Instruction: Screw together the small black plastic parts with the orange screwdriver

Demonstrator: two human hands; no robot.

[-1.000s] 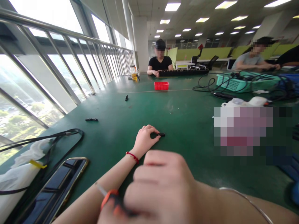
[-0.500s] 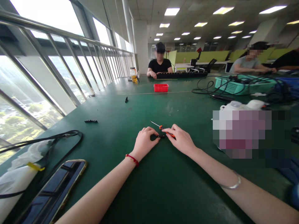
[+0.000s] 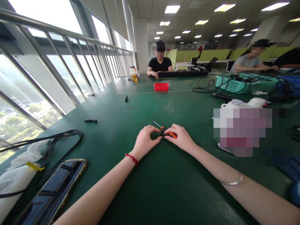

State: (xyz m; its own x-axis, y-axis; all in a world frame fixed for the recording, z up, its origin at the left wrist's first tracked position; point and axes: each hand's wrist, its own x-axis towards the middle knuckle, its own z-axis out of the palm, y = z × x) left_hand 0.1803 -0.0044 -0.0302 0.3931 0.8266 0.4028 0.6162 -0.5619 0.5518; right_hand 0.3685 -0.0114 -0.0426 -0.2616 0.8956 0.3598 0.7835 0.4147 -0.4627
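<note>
Swung forward beside the left hand [image 3: 145, 138], which pinches a small black part [image 3: 161, 135], the right hand [image 3: 181, 137] grasps an orange-handled screwdriver [image 3: 172, 135] whose tip I'd angle clear while steadying the part

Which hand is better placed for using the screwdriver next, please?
Probably the right hand: it already has the screwdriver, while the left hand pinches the black part.
</note>
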